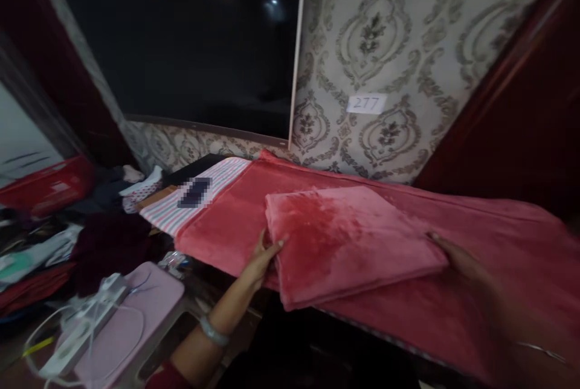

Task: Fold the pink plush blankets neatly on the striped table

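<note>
We see a folded square of soft pink-red fleece cloth lying on top of a larger spread of the same pink-red fleece that covers a raised surface. Our left hand grips the folded cloth's left edge, thumb on top and fingers tucked beneath it; a silver bangle circles that wrist. Our right hand rests at the cloth's right corner, fingers laid flat and together along the edge, though blur hides the detail.

We count one folded cloth, one spread sheet, two hands.

To the left, a pink-and-white striped cloth lies beside the spread. Lower left stands a pale pink plastic stool carrying a white power strip with its cord. Behind, patterned grey wallpaper bears a small white label reading 277.
</note>
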`<state>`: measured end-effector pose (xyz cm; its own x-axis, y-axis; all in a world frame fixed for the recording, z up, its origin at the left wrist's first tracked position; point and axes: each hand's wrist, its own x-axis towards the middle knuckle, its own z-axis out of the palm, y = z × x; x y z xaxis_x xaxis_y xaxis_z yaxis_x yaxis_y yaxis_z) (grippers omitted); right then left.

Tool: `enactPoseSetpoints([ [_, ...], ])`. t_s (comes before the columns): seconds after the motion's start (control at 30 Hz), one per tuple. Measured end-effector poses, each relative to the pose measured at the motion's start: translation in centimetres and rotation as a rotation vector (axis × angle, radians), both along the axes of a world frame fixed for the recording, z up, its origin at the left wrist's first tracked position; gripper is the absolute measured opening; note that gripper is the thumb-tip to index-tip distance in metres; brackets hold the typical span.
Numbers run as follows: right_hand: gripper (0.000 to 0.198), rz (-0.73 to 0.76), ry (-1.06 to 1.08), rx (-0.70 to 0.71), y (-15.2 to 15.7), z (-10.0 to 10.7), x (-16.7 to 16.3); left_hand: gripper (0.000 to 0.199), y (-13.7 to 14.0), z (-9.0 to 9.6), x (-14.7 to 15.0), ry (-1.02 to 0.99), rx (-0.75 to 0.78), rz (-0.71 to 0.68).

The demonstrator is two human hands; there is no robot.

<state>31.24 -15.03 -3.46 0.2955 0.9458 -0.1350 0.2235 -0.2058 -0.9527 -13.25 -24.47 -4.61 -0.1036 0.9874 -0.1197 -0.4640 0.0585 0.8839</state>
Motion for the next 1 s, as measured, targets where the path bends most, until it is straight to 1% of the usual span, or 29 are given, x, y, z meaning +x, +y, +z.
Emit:
enactPoseSetpoints([
  [0.03, 0.032, 0.009, 0.136, -0.076, -1.0, -0.1, -0.1, 0.096, -0.2, 0.4, 0.1, -0.001, -0.027, -0.045],
  [0.07, 0.032, 0.006, 0.265, -0.119, -2.0, -0.2, -0.4, 0.086, -0.4, 0.7, 0.2, 0.009, -0.073, -0.090],
  [0.1, 0.030, -0.003, 0.365, -0.116, -2.9, -0.4, -0.8, 0.078, -0.5, 1.0, 0.3, 0.025, -0.133, -0.125],
  [0.17, 0.025, -0.079, 0.503, -0.043, -4.4, -1.1, -1.8, 0.068, -0.6, 1.4, 0.6, 0.058, -0.234, -0.150],
  [0.2, 0.021, -0.111, 0.580, -0.007, -5.1, -1.5, -2.5, 0.065, -0.5, 1.6, 0.8, 0.064, -0.251, -0.145],
  [0.27, 0.016, -0.140, 0.737, 0.019, -6.3, -2.2, -4.3, 0.063, -0.4, 2.0, 1.3, 0.052, -0.233, -0.126],
  [0.33, 0.020, -0.095, 0.836, 0.041, -7.2, -2.8, -6.4, 0.063, -0.3, 2.7, 1.9, 0.039, -0.200, -0.095],
  [0.4, 0.024, -0.064, 0.892, 0.024, -7.9, -3.1, -8.7, 0.065, -0.4, 3.3, 2.5, 0.038, -0.187, -0.066],
  [0.5, 0.033, -0.071, 0.922, 0.013, -8.2, -3.1, -12.4, 0.071, -1.0, 3.8, 3.5, 0.039, -0.174, -0.053],
  [0.57, 0.043, -0.094, 0.940, 0.093, -7.9, -2.8, -14.5, 0.077, -1.6, 3.6, 4.0, 0.036, -0.150, -0.056],
  [0.63, 0.051, -0.164, 0.928, 0.204, -7.3, -2.1, -15.9, 0.082, -2.2, 3.0, 4.4, 0.039, -0.126, -0.050],
  [0.73, 0.052, -0.257, 0.793, 0.335, -6.5, -0.5, -16.0, 0.090, -3.3, 1.8, 4.5, 0.081, -0.138, -0.069],
  [0.8, 0.049, -0.236, 0.687, 0.417, -6.3, 0.5, -14.8, 0.086, -4.1, 0.8, 4.1, 0.139, -0.165, -0.164],
  [0.83, 0.048, -0.215, 0.642, 0.453, -6.3, 0.7, -14.0, 0.080, -4.6, 0.3, 3.9, 0.184, -0.182, -0.254],
  [0.87, 0.046, -0.202, 0.608, 0.472, -6.3, 0.8, -13.0, 0.071, -5.0, -0.1, 3.5, 0.242, -0.197, -0.374],
  [0.93, 0.041, -0.200, 0.575, 0.431, -6.6, 0.3, -11.1, 0.057, -5.6, -0.6, 2.7, 0.389, -0.187, -0.650],
  [0.97, 0.039, -0.205, 0.580, 0.383, -6.8, -0.3, -10.3, 0.055, -5.7, -0.5, 2.3, 0.459, -0.160, -0.765],
  [1.0, 0.037, -0.209, 0.598, 0.328, -7.0, -1.0, -9.7, 0.055, -5.6, -0.1, 1.8, 0.511, -0.129, -0.841],
])
